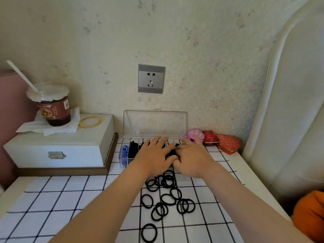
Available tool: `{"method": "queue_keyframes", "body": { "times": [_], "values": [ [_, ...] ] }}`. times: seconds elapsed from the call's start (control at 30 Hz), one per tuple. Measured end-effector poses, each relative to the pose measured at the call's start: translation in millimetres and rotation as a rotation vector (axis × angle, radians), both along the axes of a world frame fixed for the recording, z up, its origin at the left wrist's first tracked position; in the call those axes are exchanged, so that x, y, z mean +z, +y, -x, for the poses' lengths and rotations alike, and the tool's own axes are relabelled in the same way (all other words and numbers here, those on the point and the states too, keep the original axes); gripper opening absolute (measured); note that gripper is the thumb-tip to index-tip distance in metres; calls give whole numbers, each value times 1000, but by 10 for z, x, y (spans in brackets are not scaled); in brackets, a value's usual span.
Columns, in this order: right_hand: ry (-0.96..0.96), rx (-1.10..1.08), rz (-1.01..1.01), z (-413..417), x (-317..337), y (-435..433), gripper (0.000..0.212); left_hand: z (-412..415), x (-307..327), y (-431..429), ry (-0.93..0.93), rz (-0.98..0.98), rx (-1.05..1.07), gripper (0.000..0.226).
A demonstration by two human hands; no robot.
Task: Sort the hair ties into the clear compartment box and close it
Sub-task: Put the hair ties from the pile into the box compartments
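The clear compartment box stands against the wall with its lid upright and open. Its leftmost compartment holds blue ties; the one beside it holds black ties. Both hands lie over the box's middle and right compartments. My left hand rests flat with fingers spread. My right hand presses down beside it, pinching black ties against a divider. Several loose black hair ties lie scattered on the checked cloth in front of the box, between my forearms.
A white case on a wooden tray sits at the left, bearing a lidded drink cup with a straw and a gold bangle. A pink clip and red heart boxes lie right of the box. A padded headboard rises at right.
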State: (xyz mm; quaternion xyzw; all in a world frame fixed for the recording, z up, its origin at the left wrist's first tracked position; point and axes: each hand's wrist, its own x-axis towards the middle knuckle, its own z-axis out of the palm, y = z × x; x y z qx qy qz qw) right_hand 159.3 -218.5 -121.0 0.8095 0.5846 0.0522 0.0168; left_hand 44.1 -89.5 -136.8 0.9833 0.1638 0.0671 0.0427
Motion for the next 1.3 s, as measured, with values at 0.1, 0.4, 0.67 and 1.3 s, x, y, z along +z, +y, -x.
{"method": "queue_keyframes", "body": {
  "times": [0.1,0.4,0.67,1.3],
  "values": [
    [51,-15,-7,10,56,-23,71,6,22,-19,19,5,2,61],
    [346,-17,-321,145,214,-329,42,206,173,-185,-248,-71,-80,66],
    [499,-100,-492,334,134,-514,45,567,35,-373,-290,-50,-70,59],
    [-24,-150,-146,87,-71,-232,70,114,-56,-261,-180,-109,-84,54]
  ]
}}
